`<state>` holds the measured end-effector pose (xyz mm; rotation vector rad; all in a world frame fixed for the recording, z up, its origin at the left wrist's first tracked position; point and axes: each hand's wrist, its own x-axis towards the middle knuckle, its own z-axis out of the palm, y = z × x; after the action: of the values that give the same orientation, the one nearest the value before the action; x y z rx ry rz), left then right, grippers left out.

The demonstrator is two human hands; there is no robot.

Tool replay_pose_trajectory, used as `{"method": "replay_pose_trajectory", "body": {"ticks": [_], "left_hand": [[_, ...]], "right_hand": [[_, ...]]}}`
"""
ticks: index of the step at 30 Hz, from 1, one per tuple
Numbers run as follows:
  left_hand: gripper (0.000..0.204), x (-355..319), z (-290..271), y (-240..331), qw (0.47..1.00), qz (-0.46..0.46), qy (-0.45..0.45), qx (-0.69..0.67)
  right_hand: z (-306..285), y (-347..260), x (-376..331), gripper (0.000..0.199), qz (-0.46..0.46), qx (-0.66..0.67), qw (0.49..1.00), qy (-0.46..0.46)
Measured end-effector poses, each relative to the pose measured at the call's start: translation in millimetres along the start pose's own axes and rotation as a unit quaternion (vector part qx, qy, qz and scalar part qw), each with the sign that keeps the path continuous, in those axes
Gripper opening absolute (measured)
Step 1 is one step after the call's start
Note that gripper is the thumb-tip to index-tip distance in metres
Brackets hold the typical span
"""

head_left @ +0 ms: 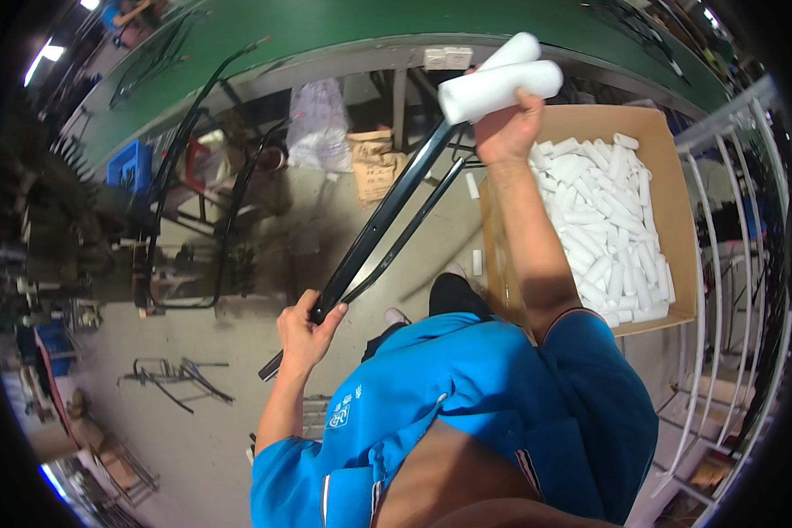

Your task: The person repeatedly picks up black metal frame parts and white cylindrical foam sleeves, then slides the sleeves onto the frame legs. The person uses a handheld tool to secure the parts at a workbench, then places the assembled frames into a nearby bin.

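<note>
Glossy black metal frame (387, 220), matt white foam tubes (500, 84) with a soft, slightly rough skin, plain brown cardboard box (678, 211), smooth blue cloth jacket (466, 396), dull grey concrete floor (211, 352)

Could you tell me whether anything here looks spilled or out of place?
Yes: two white foam tubes lie on the floor beside the cardboard box of tubes, apparently dropped. Black metal frames also lie loose on the floor.

Pretty bright overhead lighting, ceiling lamps (48, 55) glaring top left, heavy fisheye bending, black corners, slightly soft edges.
</note>
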<state>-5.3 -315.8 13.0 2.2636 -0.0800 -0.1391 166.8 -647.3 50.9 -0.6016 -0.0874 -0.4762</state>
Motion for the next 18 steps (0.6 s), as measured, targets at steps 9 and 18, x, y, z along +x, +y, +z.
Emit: {"method": "replay_pose_trajectory", "body": {"ticks": [9,18], "left_hand": [[0.03,-9,29,33,0.993,-0.085,0.075,0.026],[0.077,42,66,37,0.938,-0.07,0.206,-0.268]], "right_hand": [[12,24,16,0.075,0.236,0.126,0.957,-0.116],[-46,94,-94,0.039,0.385,-0.089,0.885,-0.245]]}}
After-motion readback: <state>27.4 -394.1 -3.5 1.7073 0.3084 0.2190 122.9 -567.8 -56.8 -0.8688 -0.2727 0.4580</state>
